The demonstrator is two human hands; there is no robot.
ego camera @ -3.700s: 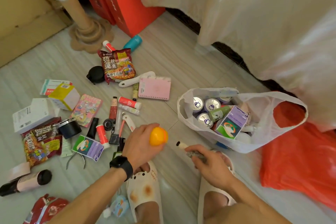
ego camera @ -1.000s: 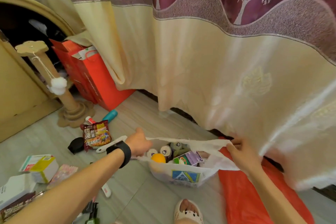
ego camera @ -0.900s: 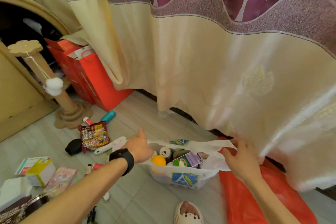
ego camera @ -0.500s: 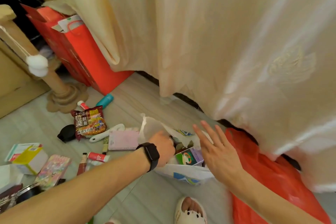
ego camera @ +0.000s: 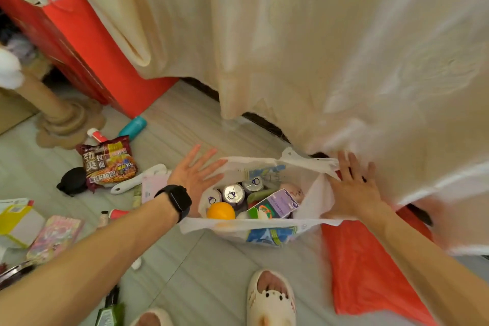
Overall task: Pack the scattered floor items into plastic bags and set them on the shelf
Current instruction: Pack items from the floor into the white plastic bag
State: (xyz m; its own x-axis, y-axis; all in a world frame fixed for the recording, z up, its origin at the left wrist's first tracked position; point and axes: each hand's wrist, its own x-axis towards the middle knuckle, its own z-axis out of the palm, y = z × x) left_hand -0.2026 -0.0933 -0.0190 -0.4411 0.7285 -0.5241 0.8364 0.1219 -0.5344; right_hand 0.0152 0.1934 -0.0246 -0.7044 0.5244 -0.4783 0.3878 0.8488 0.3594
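Observation:
A white plastic bag (ego camera: 267,225) stands open on the floor, holding an orange ball (ego camera: 221,210), drink cans (ego camera: 232,193) and a purple-and-green carton (ego camera: 275,205). My left hand (ego camera: 194,176), with a black watch on its wrist, lies flat with spread fingers against the bag's left side. My right hand (ego camera: 353,188) presses, fingers straight, on the bag's right flap. Neither hand holds anything. A noodle packet (ego camera: 108,160), a pink notebook (ego camera: 153,185) and other small items lie on the floor to the left.
A red plastic bag (ego camera: 370,267) lies flat on the floor to the right. A cream curtain (ego camera: 291,47) hangs just behind the white bag. A red paper bag (ego camera: 79,42) and a scratching post (ego camera: 55,111) stand at the back left. My slippered feet (ego camera: 270,296) are below.
The view has tilted down toward the bag. My left hand let go of the bag's handle and now lies flat on its side; both hands spread the bag's mouth wider.

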